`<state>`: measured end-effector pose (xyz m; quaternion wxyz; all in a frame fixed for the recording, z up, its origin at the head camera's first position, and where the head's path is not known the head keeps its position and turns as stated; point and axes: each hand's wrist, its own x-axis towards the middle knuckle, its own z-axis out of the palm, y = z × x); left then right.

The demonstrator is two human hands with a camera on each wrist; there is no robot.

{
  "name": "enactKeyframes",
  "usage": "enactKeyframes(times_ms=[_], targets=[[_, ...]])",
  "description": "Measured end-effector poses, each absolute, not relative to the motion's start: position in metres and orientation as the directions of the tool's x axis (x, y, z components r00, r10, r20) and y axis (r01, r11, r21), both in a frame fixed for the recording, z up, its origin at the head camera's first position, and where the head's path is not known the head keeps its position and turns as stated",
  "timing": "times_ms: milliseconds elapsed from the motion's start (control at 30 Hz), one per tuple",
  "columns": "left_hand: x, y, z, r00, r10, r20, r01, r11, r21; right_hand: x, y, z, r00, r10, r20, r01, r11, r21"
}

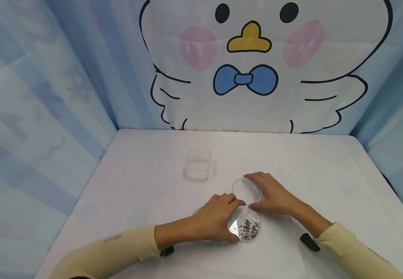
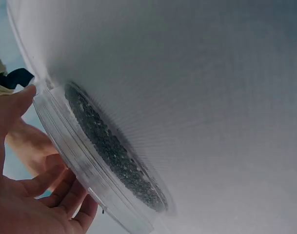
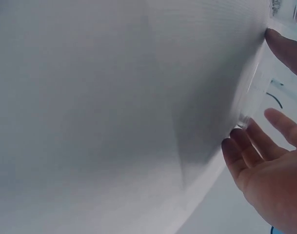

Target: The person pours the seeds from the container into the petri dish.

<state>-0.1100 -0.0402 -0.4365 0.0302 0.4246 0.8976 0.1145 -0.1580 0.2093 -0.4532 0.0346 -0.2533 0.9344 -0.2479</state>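
My left hand (image 1: 212,219) spans a clear petri dish (image 1: 249,228) holding dark specks, thumb at the near edge and fingers at the far edge. In the left wrist view the fingers grip a clear rim (image 2: 85,168). Beside it on the table lies another round dish filled with dark granules (image 2: 111,148); in the head view my left hand hides most of a second dish. Just beyond the speckled dish, my right hand (image 1: 274,194) holds a clear round petri dish lid (image 1: 246,190) between thumb and fingers. That lid looks bare and sits low, close to the tabletop.
A clear rectangular container (image 1: 198,164) stands farther back, left of the hands. The white-covered table (image 1: 145,170) meets a curtain (image 1: 222,112) printed with a cartoon bird behind it, and blue patterned curtains hang on both sides.
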Motion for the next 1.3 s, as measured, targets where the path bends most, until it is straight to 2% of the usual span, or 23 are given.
enactKeyframes(times_ms=[200, 467, 733, 1033, 1300], targets=[[-0.110, -0.038, -0.437, -0.649, 0.761, 0.021, 0.742, 0.626, 0.241, -0.149, 0.220, -0.451, -0.895, -0.443, 0.048, -0.409, 0.775, -0.482], [-0.113, -0.039, -0.439, -0.665, 0.746, -0.023, 0.684, 0.622, 0.381, -0.130, 0.242, -0.445, -0.906, -0.415, 0.078, -0.384, 0.732, -0.562], [-0.114, -0.037, -0.440, -0.703, 0.707, -0.082, 0.584, 0.639, 0.500, -0.112, 0.268, -0.438, -0.905, -0.373, 0.203, -0.413, 0.660, -0.628], [-0.118, -0.034, -0.440, -0.706, 0.702, -0.087, 0.561, 0.630, 0.537, -0.100, 0.281, -0.441, -0.899, -0.373, 0.232, -0.403, 0.493, -0.771], [-0.117, -0.030, -0.441, -0.688, 0.722, -0.073, 0.590, 0.615, 0.523, -0.093, 0.280, -0.444, -0.888, -0.392, 0.239, -0.427, 0.514, -0.744]])
